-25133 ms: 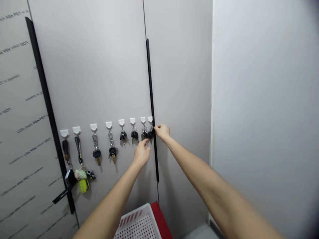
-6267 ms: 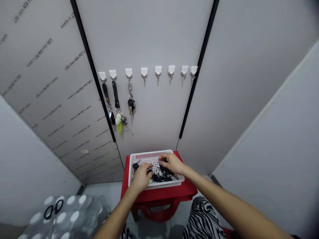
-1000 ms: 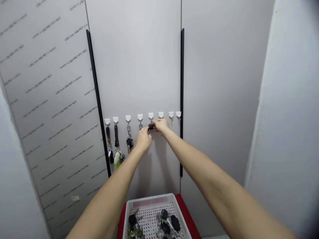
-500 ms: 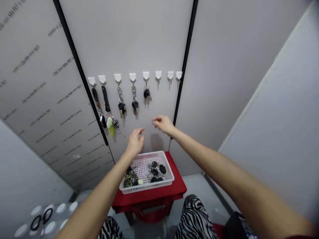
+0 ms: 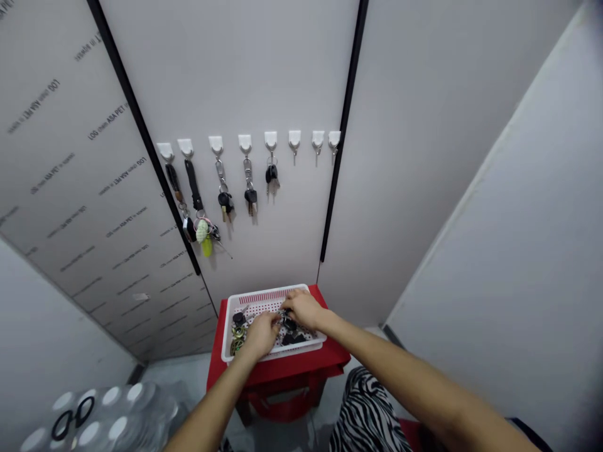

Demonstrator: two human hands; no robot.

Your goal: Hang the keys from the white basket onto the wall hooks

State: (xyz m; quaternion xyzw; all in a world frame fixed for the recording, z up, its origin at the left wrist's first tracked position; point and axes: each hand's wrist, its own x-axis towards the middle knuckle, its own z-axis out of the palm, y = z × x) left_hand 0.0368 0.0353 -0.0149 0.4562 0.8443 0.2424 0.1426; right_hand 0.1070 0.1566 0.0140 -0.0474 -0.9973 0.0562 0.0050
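Note:
My left hand (image 5: 262,333) and my right hand (image 5: 303,307) are both down in a white plastic basket (image 5: 230,358). Between them is a bunch of keys (image 5: 288,322) with black heads and metal parts. The fingers of each hand are closed in a pinch at its near edge, though the fingertips are small and partly hidden. Below the right hand lie more black-headed keys (image 5: 294,339). In the basket's left part sit a black key head (image 5: 239,318) and brass-coloured, ring-like pieces (image 5: 237,339).
The basket stands on a red-covered stool (image 5: 339,355) against the wall. Several white hooks (image 5: 271,139) run along the wall; five on the left carry key bunches (image 5: 251,198), the others hold only small metal pieces (image 5: 317,154). Capped bottles (image 5: 117,428) stand at lower left.
Both hands have dropped from in front of the wall into the basket and closed at the keys. The view has shifted slightly. The hanging keys stay on their hooks.

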